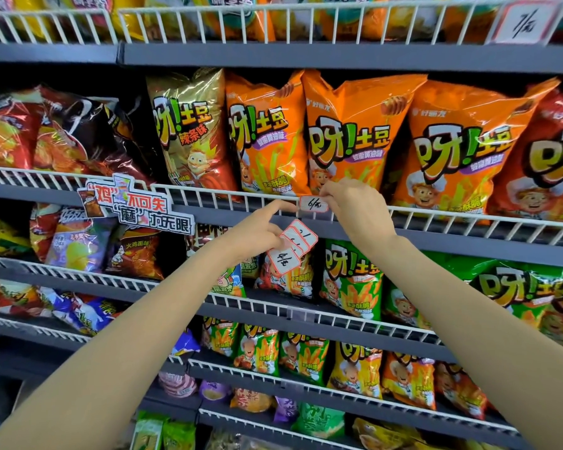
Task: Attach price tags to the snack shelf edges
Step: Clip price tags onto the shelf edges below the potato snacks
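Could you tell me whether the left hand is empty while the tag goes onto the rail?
No, the left hand holds a small stack of spare price tags while its forefinger reaches toward the price tag at the wire rail.

At the upper right a blurred price tag (523, 23) is cut by the frame's top edge, and the fanned tags (294, 245) partly overlap each other's writing.

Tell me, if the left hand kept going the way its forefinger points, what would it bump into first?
Most likely the price tag on the wire shelf rail: the left hand points its forefinger up and right at the tag's left edge, which the right hand pinches.
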Demonstrator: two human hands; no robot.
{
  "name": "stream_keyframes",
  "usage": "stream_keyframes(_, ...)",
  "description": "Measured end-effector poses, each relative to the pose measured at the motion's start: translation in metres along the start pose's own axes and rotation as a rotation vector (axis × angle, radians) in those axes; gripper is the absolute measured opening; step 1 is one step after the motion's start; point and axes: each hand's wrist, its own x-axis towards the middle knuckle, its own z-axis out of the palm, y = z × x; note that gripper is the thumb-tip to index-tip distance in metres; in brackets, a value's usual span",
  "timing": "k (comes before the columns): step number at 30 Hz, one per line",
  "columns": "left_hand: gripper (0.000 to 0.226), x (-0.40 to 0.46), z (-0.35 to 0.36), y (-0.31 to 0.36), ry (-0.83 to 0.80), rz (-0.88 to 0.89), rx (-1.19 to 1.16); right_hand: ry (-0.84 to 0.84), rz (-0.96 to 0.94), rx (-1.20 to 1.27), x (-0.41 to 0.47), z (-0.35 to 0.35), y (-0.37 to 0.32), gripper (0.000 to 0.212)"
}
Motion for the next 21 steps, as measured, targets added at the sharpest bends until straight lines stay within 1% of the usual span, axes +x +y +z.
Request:
stream_keyframes(2, 0.057, -0.0002, 0.0006, 0.0003, 0.001, -0.003, -0.003, 0.001, -0.011, -0.028, -0.0008, 0.0018, -0.0011, 0.013)
stream_keyframes(6, 0.058, -0.0014, 0.0004, 0.0006, -0.012, -0.007, -0.011, 0.037, 0.002, 0.005, -0.0035, 0.0045, -0.0034, 0.015)
stream_keyframes(12, 0.056, -0.0006, -0.0009, 0.0005, -0.024, -0.003, 0.013, 0.069, 0.031, -0.084, -0.0081, -0.0002, -0.0088, 0.028)
stream_keyframes(16, 0.056, 0.0001, -0.0007, 0.0002, -0.013, 0.0, 0.018, 0.023, 0.007, -0.144, -0.0075, 0.0005, -0.0094, 0.025)
stream_keyframes(21, 0.057, 0.0003, -0.0012, -0.0001, -0.013, -0.001, 0.0, 0.023, 0.0, -0.128, -0.0073, 0.0033, -0.0076, 0.019)
